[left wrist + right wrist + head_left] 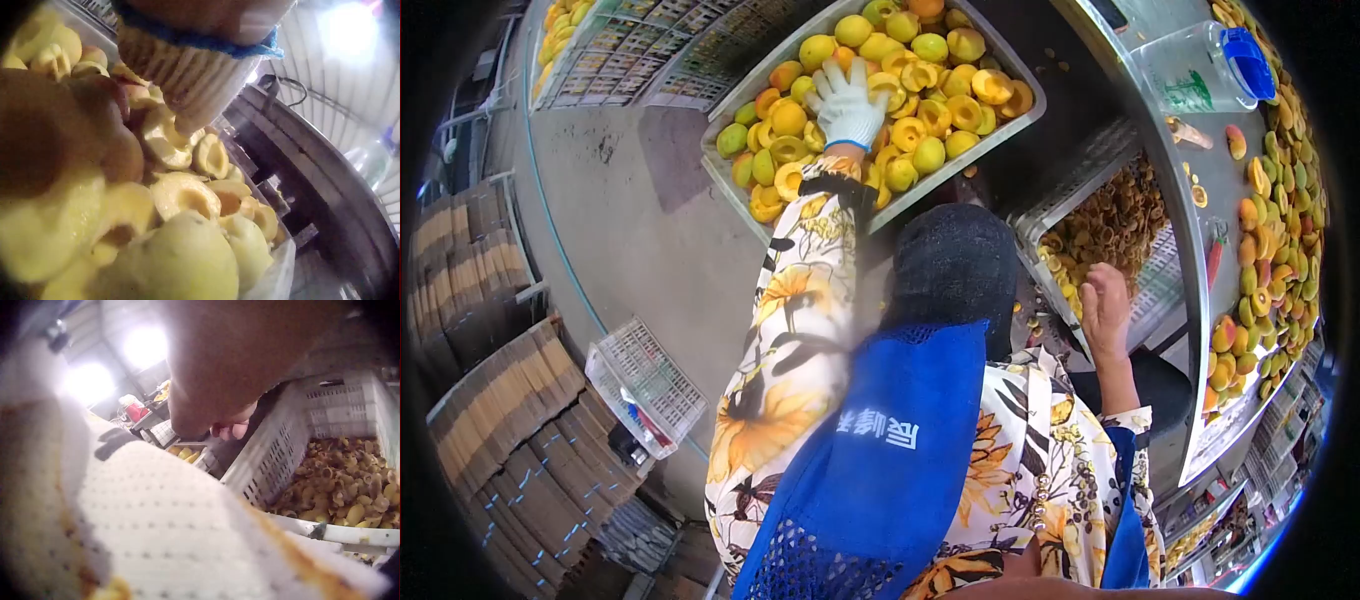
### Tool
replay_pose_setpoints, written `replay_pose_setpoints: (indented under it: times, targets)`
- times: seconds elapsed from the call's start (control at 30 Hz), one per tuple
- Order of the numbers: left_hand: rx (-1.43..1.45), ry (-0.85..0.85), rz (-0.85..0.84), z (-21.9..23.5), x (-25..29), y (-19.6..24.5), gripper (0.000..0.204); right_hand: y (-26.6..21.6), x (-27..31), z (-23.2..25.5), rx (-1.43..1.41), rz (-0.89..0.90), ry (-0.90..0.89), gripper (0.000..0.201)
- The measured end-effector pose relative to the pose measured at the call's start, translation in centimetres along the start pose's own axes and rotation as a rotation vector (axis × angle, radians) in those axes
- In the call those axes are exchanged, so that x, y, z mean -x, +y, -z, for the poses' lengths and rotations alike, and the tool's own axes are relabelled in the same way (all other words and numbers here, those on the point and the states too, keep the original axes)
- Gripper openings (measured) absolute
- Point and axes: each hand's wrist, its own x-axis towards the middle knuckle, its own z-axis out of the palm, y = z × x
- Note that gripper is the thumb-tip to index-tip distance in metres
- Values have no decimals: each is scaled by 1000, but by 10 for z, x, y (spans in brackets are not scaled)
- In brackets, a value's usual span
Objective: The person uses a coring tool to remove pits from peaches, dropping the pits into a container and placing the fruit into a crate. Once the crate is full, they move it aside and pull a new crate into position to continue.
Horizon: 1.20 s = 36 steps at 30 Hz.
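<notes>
My left hand (848,108), in a white knit glove with a blue cuff, rests on the fruit with its fingers spread. Beneath it lie yellow peach halves (907,133), many with hollow centres, heaped in a grey tray (962,166). In the left wrist view the glove (187,78) hangs over the peach halves, its fingers out of sight. My bare right hand (1107,308) is raised in front of a white crate (269,453) of brownish pits and scraps (344,487). Its fingers bend loosely, and nothing shows in them.
A metal-edged table (1190,250) on the right bears a long heap of peaches (1275,250), a clear plastic container with a blue lid (1248,62) and a red-handled tool (1216,255). Plastic crates (610,60) stand behind the tray. A white basket (650,380) and stacked cardboard (510,400) are at left.
</notes>
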Motion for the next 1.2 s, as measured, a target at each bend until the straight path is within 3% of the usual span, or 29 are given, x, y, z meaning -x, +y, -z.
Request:
replay_pose_setpoints:
  times: [0.07,0.17,0.2,0.33,0.43,0.6,0.67,0.8,0.93,1.07,1.2]
  targets:
    - [-15,123,-133,12,3,9,46,4,5,2,43,-7,-29,14]
    - [-56,62,-154,0,1,17,42,5,0,0,39,-5,-34,13]
    - [-121,173,-179,1,2,18,37,4,0,-1,27,-16,-21,12]
    - [37,-209,-197,16,7,23,31,2,0,-4,2,-58,-20,12]
    - [241,-212,-249,22,17,28,32,8,3,-8,-9,-54,-34,12]
    - [372,-430,-6,30,10,35,33,1,0,-8,-43,-128,-187,12]
    - [351,-511,80,43,7,43,30,2,1,-9,-36,-64,-155,11]
    - [214,157,-197,24,17,28,25,6,5,-9,-52,-103,-164,12]
    - [111,-62,-229,9,23,14,29,6,4,-10,-40,-33,-180,13]
    - [261,89,-167,8,-3,27,26,8,4,-11,-6,-57,-200,14]
    - [61,-198,-253,1,-26,51,39,11,8,-12,-11,-93,-188,15]
